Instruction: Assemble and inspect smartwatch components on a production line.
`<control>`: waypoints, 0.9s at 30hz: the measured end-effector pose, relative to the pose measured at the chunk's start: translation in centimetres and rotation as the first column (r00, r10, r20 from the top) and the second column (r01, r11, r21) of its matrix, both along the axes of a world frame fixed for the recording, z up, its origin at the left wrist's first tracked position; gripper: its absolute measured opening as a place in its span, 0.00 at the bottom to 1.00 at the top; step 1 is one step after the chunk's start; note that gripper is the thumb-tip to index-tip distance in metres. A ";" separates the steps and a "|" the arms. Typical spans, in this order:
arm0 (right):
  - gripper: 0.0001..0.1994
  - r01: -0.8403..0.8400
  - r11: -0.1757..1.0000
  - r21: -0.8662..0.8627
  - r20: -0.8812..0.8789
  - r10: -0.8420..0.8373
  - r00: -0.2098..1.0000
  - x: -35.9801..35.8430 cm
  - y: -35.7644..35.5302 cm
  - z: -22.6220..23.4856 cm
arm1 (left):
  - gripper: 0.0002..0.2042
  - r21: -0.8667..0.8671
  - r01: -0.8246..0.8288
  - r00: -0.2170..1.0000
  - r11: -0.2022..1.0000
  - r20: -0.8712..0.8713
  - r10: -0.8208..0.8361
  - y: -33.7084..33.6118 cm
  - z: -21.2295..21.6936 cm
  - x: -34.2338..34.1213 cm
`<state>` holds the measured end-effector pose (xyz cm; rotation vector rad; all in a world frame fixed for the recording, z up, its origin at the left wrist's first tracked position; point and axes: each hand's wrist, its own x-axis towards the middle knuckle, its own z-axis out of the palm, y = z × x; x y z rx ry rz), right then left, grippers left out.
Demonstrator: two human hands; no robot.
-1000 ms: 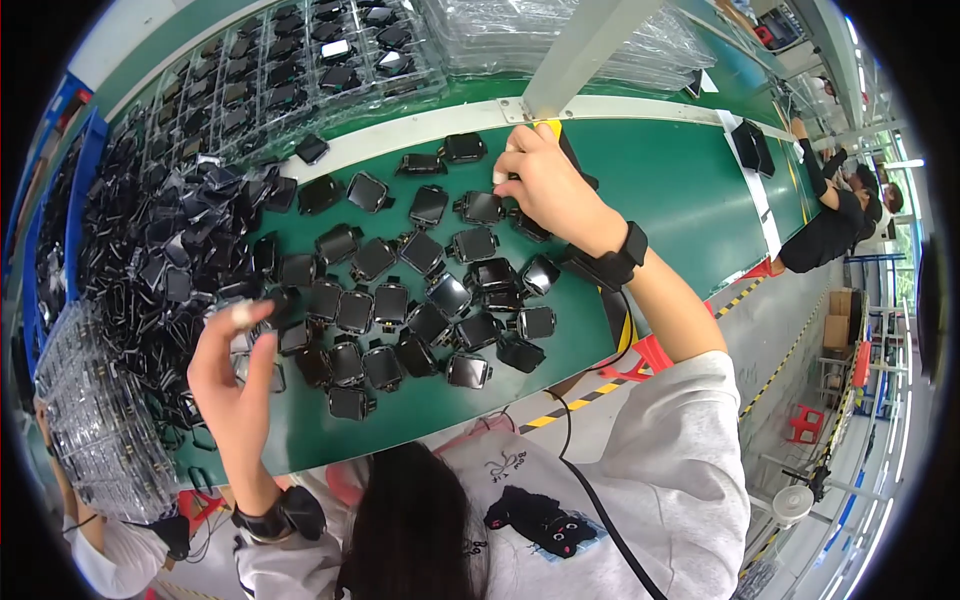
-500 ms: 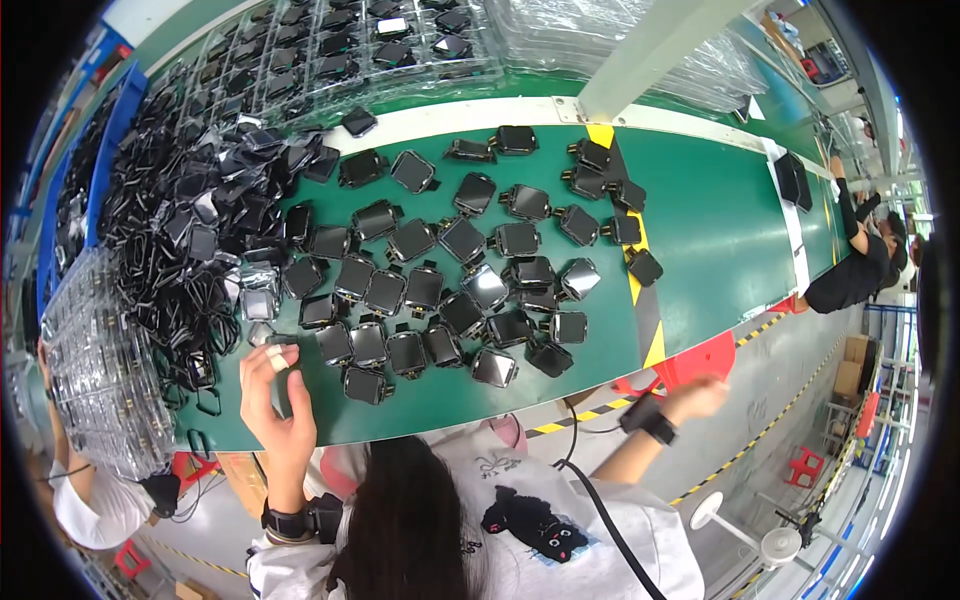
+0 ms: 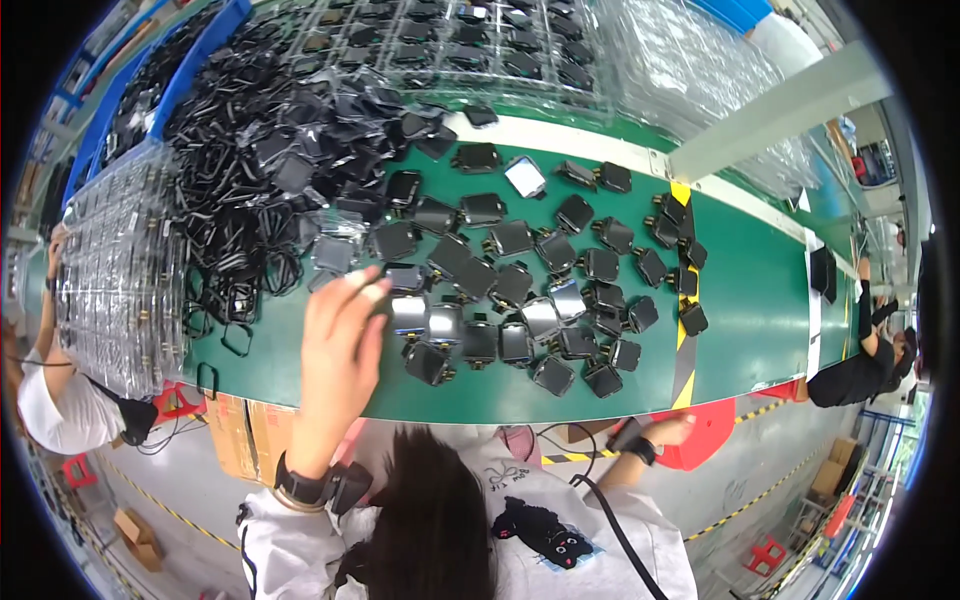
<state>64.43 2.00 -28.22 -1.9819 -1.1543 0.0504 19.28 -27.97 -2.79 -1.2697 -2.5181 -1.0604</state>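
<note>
My left hand (image 3: 342, 335) reaches over the green table, its fingers stretched and the thumb apart. Pale covers show on some fingertips. Nothing visible sits in its grasp; the fingertips are beside a dark square screen module (image 3: 404, 278), and whether they touch it I cannot tell. Many similar small black modules with short gold-coloured tabs, such as this one (image 3: 512, 237), lie scattered over the middle of the table (image 3: 752, 290). Some faces shine with reflected light. Off the table's near edge, over a red stool (image 3: 700, 445), my right hand (image 3: 668, 430) hangs loosely open, holding nothing visible.
A heap of black frames and wrapped parts (image 3: 270, 150) covers the table's left side. Stacked clear trays (image 3: 120, 270) stand beyond it, near a blue bin (image 3: 200, 60). Filled clear trays (image 3: 440, 60) line the back. A pale post (image 3: 780, 110) rises at the back right.
The view has shifted, so the table's contents appear further right. My left hand has moved forward toward the modules, its fingers straighter. My right hand has come lower and closer to my body.
</note>
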 end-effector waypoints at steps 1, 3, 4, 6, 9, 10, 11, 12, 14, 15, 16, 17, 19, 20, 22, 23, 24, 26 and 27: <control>0.13 -0.041 0.937 0.347 -0.403 0.188 0.895 -3.1 0.3 3.9 | 0.13 -0.071 0.042 0.999 0.997 -0.024 -0.044 -0.3 -0.2 -0.3; 0.11 -0.179 0.866 0.466 -0.329 0.358 0.874 -6.6 0.6 14.6 | 0.13 -0.063 0.094 0.996 0.994 0.008 -0.094 0.6 0.0 -1.5; 0.09 -0.236 0.773 0.589 -0.278 0.468 0.839 -8.9 0.0 19.2 | 0.13 -0.064 0.177 0.984 0.982 0.036 -0.175 1.5 -0.1 -2.1; 0.06 -0.489 0.573 0.657 -0.122 0.722 0.682 -13.8 -1.9 24.7 | 0.14 -0.062 0.235 0.972 0.970 0.007 -0.235 1.9 -0.1 -3.0; 0.06 -0.864 0.214 0.456 0.109 0.950 0.293 -22.2 -7.8 29.3 | 0.16 -0.096 0.346 0.936 0.933 -0.040 -0.351 1.7 -0.1 -3.7; 0.06 -0.963 0.040 0.267 0.175 0.981 0.089 -25.2 -10.0 30.8 | 0.16 -0.083 0.353 0.936 0.932 0.011 -0.353 1.3 0.0 -4.0; 0.07 -0.987 -0.149 0.065 0.196 0.971 -0.134 -28.1 -12.0 31.7 | 0.16 -0.072 0.351 0.936 0.934 0.058 -0.347 0.5 0.3 -4.4; 0.08 -0.966 -0.257 -0.021 0.198 0.946 -0.255 -30.2 -13.4 31.5 | 0.17 -0.053 0.365 0.928 0.929 0.105 -0.358 0.3 0.4 -5.0; 0.09 -0.897 -0.410 -0.165 0.142 0.890 -0.433 -33.7 -15.9 30.9 | 0.16 0.145 0.305 0.920 0.941 0.210 -0.331 -1.3 1.4 -6.1; 0.09 -0.857 -0.467 -0.218 0.089 0.865 -0.494 -35.3 -17.0 31.0 | 0.16 0.316 0.204 0.893 0.927 0.328 -0.308 -2.5 2.2 -6.4; 0.09 -0.860 -0.459 -0.222 0.095 0.868 -0.488 -37.0 -17.9 31.0 | 0.16 0.462 0.076 0.843 0.883 0.443 -0.304 -3.7 2.5 -6.7; 0.08 -0.831 -0.523 -0.187 0.077 0.836 -0.544 -38.9 -18.8 31.1 | 0.16 0.464 0.068 0.846 0.883 0.442 -0.297 -5.6 2.4 -7.3; 0.08 -0.807 -0.569 -0.158 0.065 0.810 -0.583 -42.7 -20.3 30.8 | 0.15 0.690 -0.043 0.838 0.722 0.418 -0.350 -9.1 1.1 -8.3; 0.07 -0.809 -0.542 -0.227 0.180 0.794 -0.581 -45.0 -20.9 30.6 | 0.15 0.692 -0.050 0.837 0.720 0.422 -0.347 -10.5 1.0 -8.2; 0.07 -0.806 -0.511 -0.298 0.289 0.757 -0.586 -47.9 -21.0 29.8 | 0.15 0.699 -0.246 0.643 0.671 0.636 -0.427 -13.3 0.7 -7.8; 0.08 -0.801 -0.486 -0.350 0.329 0.737 -0.590 -48.9 -20.6 28.9 | 0.15 0.683 -0.338 0.520 0.647 0.709 -0.476 -13.9 0.7 -7.9; 0.09 -0.795 -0.456 -0.400 0.367 0.715 -0.595 -49.7 -20.2 28.2 | 0.15 0.688 -0.341 0.517 0.641 0.707 -0.483 -13.9 0.8 -8.0; 0.09 -0.771 -0.442 -0.458 0.398 0.674 -0.623 -50.5 -20.6 27.7 | 0.14 0.572 -0.467 0.429 0.674 0.813 -0.393 -13.7 0.8 -7.3; 0.10 -0.769 -0.527 -0.361 0.330 0.699 -0.634 -50.2 -20.9 28.2 | 0.14 0.507 -0.522 0.376 0.686 0.859 -0.349 -13.5 0.8 -7.1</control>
